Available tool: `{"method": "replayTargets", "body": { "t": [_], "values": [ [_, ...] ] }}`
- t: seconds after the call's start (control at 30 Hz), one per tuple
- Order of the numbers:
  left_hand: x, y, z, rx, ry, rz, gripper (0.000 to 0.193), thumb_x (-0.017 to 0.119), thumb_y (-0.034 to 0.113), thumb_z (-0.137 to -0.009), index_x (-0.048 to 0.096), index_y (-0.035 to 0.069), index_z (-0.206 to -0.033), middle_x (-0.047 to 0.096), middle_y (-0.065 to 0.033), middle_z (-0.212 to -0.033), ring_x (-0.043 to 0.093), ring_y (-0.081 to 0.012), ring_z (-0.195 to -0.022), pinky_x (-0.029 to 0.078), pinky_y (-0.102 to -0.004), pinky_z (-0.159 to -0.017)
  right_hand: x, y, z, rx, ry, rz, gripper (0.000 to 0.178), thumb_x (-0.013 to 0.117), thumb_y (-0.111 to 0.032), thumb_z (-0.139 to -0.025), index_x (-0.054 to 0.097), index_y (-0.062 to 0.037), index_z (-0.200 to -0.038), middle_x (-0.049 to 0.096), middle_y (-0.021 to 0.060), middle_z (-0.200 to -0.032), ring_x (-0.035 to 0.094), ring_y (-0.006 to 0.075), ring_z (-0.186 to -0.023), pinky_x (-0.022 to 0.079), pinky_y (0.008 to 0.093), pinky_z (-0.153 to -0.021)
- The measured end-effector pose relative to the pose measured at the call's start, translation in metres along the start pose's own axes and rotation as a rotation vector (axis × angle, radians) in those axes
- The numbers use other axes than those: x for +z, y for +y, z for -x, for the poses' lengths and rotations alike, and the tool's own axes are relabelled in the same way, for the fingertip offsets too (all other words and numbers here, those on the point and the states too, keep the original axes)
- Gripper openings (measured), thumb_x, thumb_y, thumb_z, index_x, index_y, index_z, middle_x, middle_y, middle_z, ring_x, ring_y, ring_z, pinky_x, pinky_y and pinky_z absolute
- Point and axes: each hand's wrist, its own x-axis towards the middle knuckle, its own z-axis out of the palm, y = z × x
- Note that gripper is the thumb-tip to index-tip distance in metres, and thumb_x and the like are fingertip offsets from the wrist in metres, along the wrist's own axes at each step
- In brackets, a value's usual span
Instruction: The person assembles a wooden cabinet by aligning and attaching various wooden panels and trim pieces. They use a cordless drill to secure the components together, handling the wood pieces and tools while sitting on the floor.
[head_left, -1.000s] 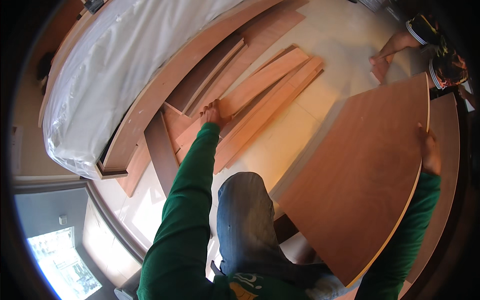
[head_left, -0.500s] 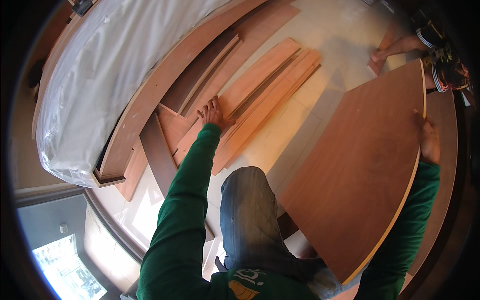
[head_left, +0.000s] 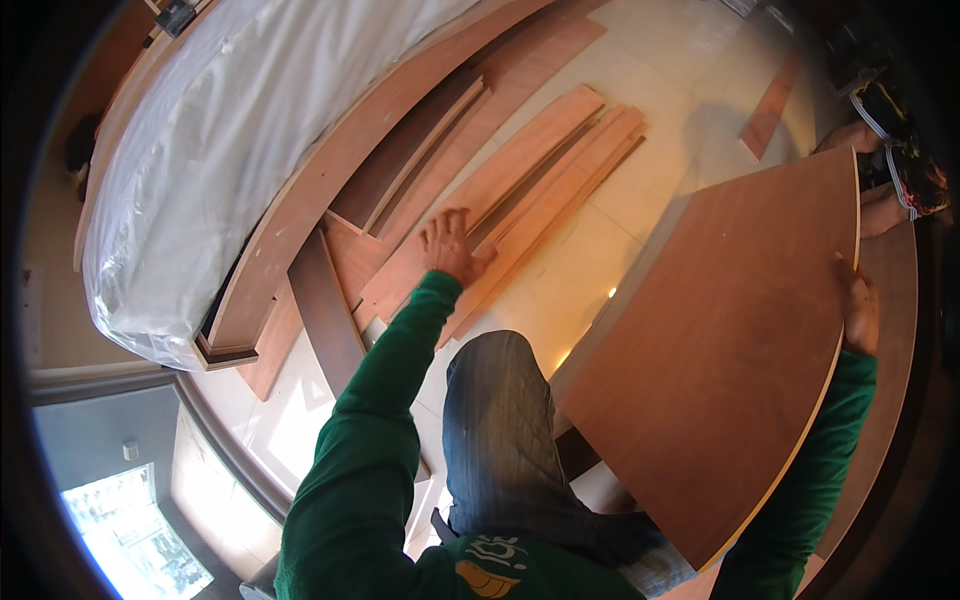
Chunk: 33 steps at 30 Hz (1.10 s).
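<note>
My right hand grips the pale edge of a large reddish-brown wooden panel, its thumb on the near face and the other fingers hidden behind. The panel stands tilted across my right side, beside my bent knee. My left hand reaches out with fingers spread over a stack of long, narrow wooden boards on the floor. It holds nothing, and whether it touches the boards cannot be made out.
A bed base with a plastic-covered mattress runs along the left. A dark board lies near its corner. Another person's legs show at the far right. A small loose board lies on the tiled floor. Behind the panel is another brown board.
My left hand has shifted slightly right over the boards. The panel's top edge has dipped a little, with my right hand still on it. The other person's hand has left the small board.
</note>
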Motion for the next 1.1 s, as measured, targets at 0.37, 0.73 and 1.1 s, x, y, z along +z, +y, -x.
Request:
{"method": "replayTargets", "body": {
  "t": [0.37, 0.73, 1.1],
  "values": [
    [0.042, -0.002, 0.052, -0.099, -0.215, 0.038, 0.079, 0.082, 0.046, -0.068, 0.049, 0.008, -0.13, 0.051, -0.0186, -0.125, 0.047, -0.0396, -0.121, 0.039, -0.0517, -0.102, 0.003, -0.002, 0.0, 0.018, 0.012, -0.031, 0.041, 0.061, -0.031, -0.091, 0.063, 0.0032, -0.113, 0.066, 0.0071, -0.098, 0.062, 0.0141, -0.085, 0.049, 0.0287, -0.077],
    [0.039, 0.014, 0.052, -0.049, -0.197, 0.033, 0.085, 0.088, 0.04, -0.066, 0.043, 0.007, -0.131, 0.047, -0.0156, -0.124, 0.046, -0.0363, -0.119, 0.044, -0.0515, -0.093, 0.005, 0.005, -0.013, -0.059, 0.02, -0.01, 0.032, 0.062, -0.027, -0.091, 0.065, 0.0012, -0.105, 0.064, 0.0045, -0.092, 0.058, 0.0125, -0.08, 0.047, 0.0278, -0.073],
    [0.031, 0.018, 0.053, -0.039, -0.186, 0.03, 0.079, 0.084, 0.04, -0.07, 0.046, 0.006, -0.13, 0.047, -0.0165, -0.124, 0.047, -0.0363, -0.117, 0.042, -0.051, -0.093, 0.013, 0.0, -0.024, -0.059, 0.021, 0.073, 0.032, 0.061, -0.026, -0.092, 0.066, 0.0023, -0.105, 0.064, 0.0045, -0.094, 0.058, 0.0126, -0.085, 0.047, 0.0264, -0.077]
  ]
}}
